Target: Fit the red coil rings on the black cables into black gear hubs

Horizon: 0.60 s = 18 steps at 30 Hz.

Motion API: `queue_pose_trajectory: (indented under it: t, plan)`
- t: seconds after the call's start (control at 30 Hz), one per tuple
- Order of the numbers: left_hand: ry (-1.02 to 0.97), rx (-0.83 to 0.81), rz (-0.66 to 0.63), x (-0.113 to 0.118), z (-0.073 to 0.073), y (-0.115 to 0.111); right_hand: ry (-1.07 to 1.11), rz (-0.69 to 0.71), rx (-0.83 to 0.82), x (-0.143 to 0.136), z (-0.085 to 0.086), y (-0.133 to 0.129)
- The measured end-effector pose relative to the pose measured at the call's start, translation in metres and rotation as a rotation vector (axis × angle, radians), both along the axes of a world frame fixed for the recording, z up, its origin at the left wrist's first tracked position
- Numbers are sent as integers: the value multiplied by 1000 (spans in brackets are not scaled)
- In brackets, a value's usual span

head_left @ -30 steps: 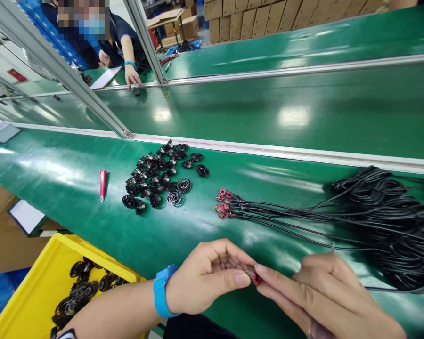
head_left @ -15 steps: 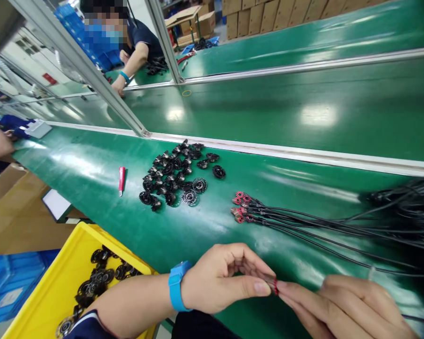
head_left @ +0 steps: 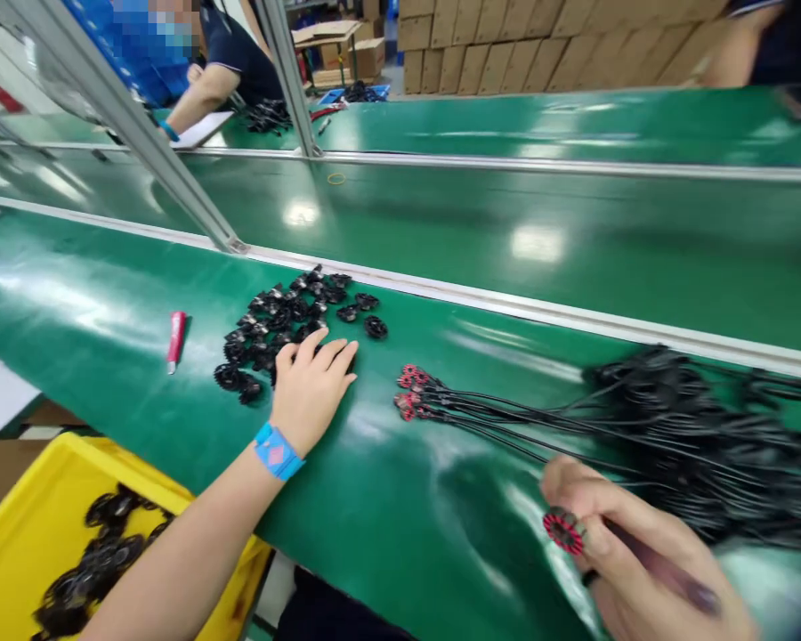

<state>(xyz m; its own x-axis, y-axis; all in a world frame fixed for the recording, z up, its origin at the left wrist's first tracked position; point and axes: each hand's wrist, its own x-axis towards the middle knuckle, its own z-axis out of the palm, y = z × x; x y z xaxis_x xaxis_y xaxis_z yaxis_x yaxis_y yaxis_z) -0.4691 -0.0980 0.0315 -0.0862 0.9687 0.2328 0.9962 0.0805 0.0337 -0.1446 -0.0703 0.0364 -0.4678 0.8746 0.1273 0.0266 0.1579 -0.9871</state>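
Note:
My left hand, with a blue band at the wrist, reaches over the near right side of a pile of black toothed wheels with metal hubs. Its fingers are spread, fingertips among the parts; whatever lies beneath them is hidden. My right hand is closed at the lower right, pinching a small round motor stator with red windings, its toothed face toward me. A dark, slim rod-like thing also lies in that hand, blurred. More red-wound stators lie bunched on the green table, black cables trailing right.
A red-handled cutter lies left of the pile. The yellow bin at lower left holds more black wheels. A heap of black cables covers the right side. A metal post rises behind. A co-worker's arm shows across the bench.
My left hand has let go of the red-wound part and moved up and left to the wheel pile. My right hand now holds that part alone, turned to face me. The view has shifted right.

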Motion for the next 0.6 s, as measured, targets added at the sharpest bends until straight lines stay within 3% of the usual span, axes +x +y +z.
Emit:
queue_pose_trajectory:
  t: [0.1, 0.23, 0.33, 0.4, 0.53, 0.6]
  plan:
    - [-243, -93, -160, 17, 4, -14, 123, -22, -150, -2, 3, 7]
    - [-704, -308, -360, 47, 9, -32, 100, -29, -121, -3, 6, 13]
    - [-899, -439, -461, 61, 8, -33, 51, -1, -72, -2, 8, 9]
    - [-984, -492, -528, 64, 4, -30, -113, 51, 147, -5, 7, 3]
    - [-1030, -555, -632, 62, -2, -27, -470, 130, 877, -21, -4, -11]
    - [-1020, -570, -661, 61, -2, -27, -501, 200, 967, -28, -11, -16]
